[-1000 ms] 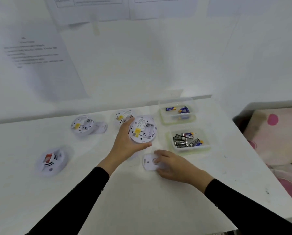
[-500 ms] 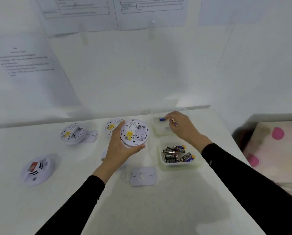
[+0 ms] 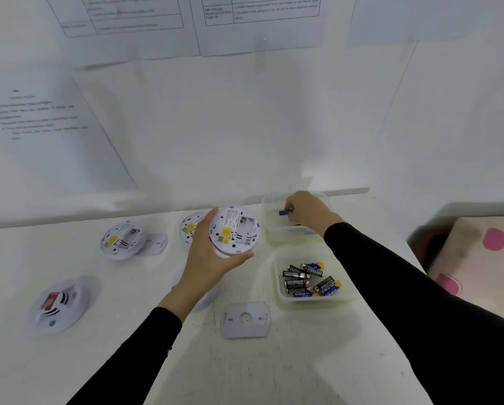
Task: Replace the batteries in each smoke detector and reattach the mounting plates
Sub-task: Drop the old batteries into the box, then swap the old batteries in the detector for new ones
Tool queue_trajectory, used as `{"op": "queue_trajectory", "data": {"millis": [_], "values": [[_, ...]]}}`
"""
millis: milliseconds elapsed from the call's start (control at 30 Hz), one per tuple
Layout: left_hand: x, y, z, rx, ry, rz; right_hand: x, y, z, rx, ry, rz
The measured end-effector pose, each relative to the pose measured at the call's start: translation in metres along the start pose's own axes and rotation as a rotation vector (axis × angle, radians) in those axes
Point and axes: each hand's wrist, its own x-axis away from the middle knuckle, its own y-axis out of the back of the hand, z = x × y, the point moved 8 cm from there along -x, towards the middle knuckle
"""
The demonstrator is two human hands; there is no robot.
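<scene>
White table [image 3: 274,375] against a white wall, printed sheets [image 3: 186,21] taped up top and at left.

Held smoke detector [image 3: 235,230]: off the table, back side facing the camera, yellow label visible, battery bay open and looks empty. Left hand [image 3: 206,258] grips it by the rim, thumb on the near edge and fingers wrapped round the far edge.

Right hand [image 3: 306,213] is in the far clear tub [image 3: 269,229], fingertips pinched on a blue battery [image 3: 285,212] just above the tub floor. Anything else in that tub is mostly hidden by the hand.

Near clear tub [image 3: 280,293], just in front of the far one: loose pile of black and blue batteries [image 3: 306,279], "EVEREADY" readable on some.

Loose mounting plate [image 3: 246,319] lies flat on the table, near the front-left corner of the near tub, apart from the hands.

Second detector [image 3: 190,228] sits back-up on the table, partly hidden behind the left hand. Third detector [image 3: 121,239] is further left, back-up, bay open, lying partly on another mounting plate [image 3: 155,244]. Fourth detector [image 3: 59,305] is at the near left, face-up, with a red patch on top.

White round shape on the table under the left wrist, can't tell what it is.

Far right: cloth with pink dots [image 3: 484,258] beyond the table edge.
</scene>
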Motion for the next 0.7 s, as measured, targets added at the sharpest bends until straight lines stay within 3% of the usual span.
{"op": "queue_trajectory", "data": {"millis": [167, 333, 400, 567, 700], "values": [[-0.004, -0.004, 0.003, 0.000, -0.004, -0.043, 0.058, 0.054, 0.030, -0.599, 0.161, -0.339], [-0.004, -0.017, 0.002, 0.015, -0.014, -0.098, 0.124, 0.056, 0.058, -0.801, 0.261, -0.481], [-0.004, -0.024, 0.001, 0.026, -0.014, -0.109, 0.139, 0.048, 0.065, -0.816, 0.276, -0.519], [-0.004, -0.034, -0.009, 0.090, -0.032, -0.114, 0.150, 0.032, 0.083, -0.520, 0.386, -0.656], [-0.004, -0.027, -0.014, 0.099, -0.034, -0.143, 0.144, 0.025, 0.085, -0.608, 0.379, -0.575]]}}
